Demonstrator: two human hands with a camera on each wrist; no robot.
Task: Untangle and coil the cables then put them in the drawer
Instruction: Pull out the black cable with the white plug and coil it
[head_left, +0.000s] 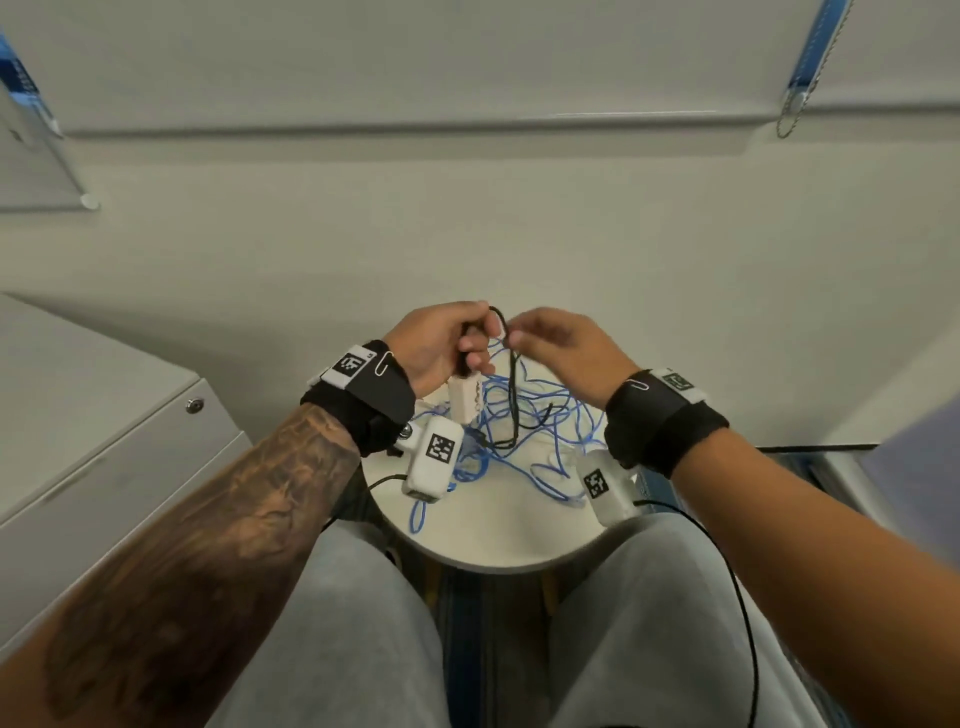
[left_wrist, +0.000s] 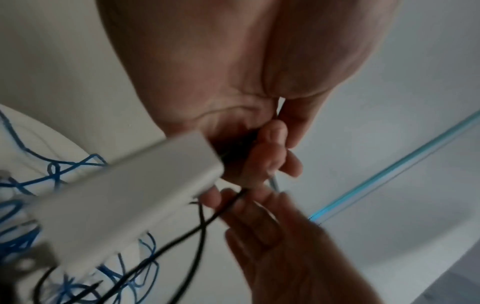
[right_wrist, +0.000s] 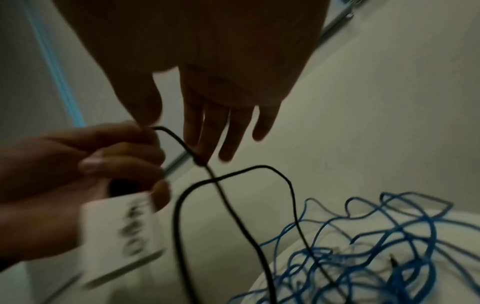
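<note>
Head view: A white adapter (head_left: 464, 400) and a black cable (head_left: 511, 384) are gripped in the left hand (head_left: 441, 345) above a round worktop (head_left: 519, 530). A blue cable (head_left: 545, 421) is seen tangled on the worktop. The right hand (head_left: 561, 343) is raised just beside the black loop. A cabinet (head_left: 104, 426) stands at left.

Left wrist view: The adapter (left_wrist: 124, 197) is clasped by curled fingers (left_wrist: 270, 156); the black cable (left_wrist: 182, 236) trails below.

Right wrist view: The right hand's (right_wrist: 207, 82) fingers (right_wrist: 223, 131) are held almost straight, touching the black cable (right_wrist: 226, 197); whether it is pinched cannot be told.
</note>
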